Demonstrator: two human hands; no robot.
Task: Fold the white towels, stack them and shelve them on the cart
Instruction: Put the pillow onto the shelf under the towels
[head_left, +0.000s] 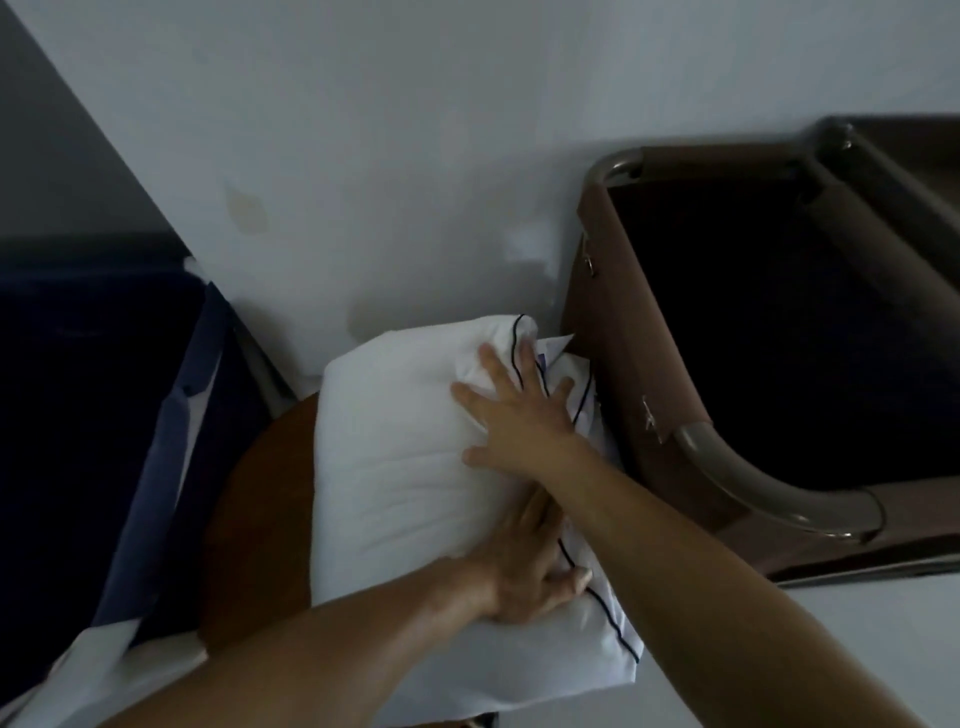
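Wooden table, towel under hands

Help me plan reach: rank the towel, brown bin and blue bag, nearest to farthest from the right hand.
1. Towel: directly under the right hand, which presses on it.
2. Brown bin: just to the hand's right, not touched.
3. Blue bag: far left, beyond the towel.

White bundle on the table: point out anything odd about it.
The far corner of the white bundle, under the right hand, is crumpled, with a loose flap poking toward the brown cart. Its near corner overhangs the wooden table.
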